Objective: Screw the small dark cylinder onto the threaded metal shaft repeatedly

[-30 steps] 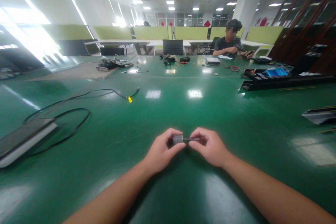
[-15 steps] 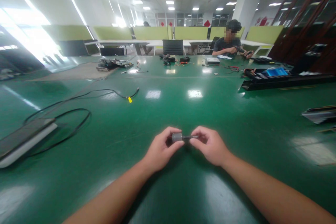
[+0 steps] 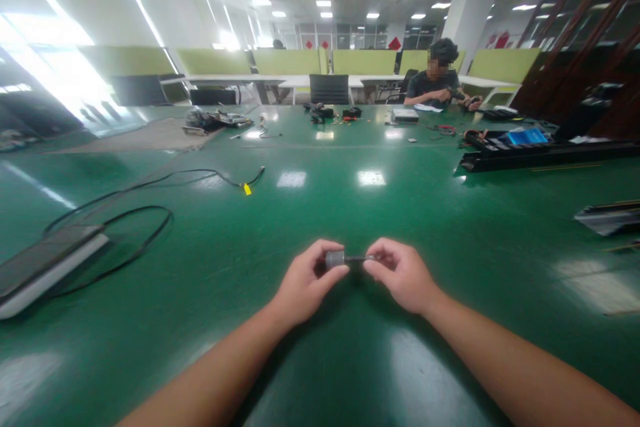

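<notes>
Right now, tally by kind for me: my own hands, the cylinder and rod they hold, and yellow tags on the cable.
Own hands: 2, left hand and right hand
Held cylinder: 1
Held rod: 1
Yellow tag: 1
Total: 5

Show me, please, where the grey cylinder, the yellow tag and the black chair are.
Grey cylinder (image 3: 335, 259): head view, its side.
Yellow tag (image 3: 247, 189): head view, its middle.
Black chair (image 3: 329, 89): head view, its backrest.
</notes>
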